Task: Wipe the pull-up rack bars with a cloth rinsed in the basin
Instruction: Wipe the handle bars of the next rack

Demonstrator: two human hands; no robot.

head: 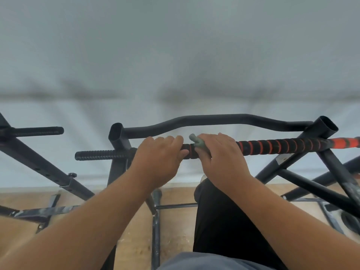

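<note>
At the middle of the padded bar point(272, 146), black foam with orange spiral stripes, your left hand point(161, 156) curls round the foam, grip clamped. Just beside it, your right hand point(222, 154) clamps a grey-green cloth point(196, 142) against the bar, one corner sticking up.

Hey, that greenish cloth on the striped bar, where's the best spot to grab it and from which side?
Probably from above, closing the fingers round both cloth and bar together. The cloth lies draped over a thin round bar, so the right hand curled over it pins it there. Its small tuft beside the left hand is too little to hold.
</note>
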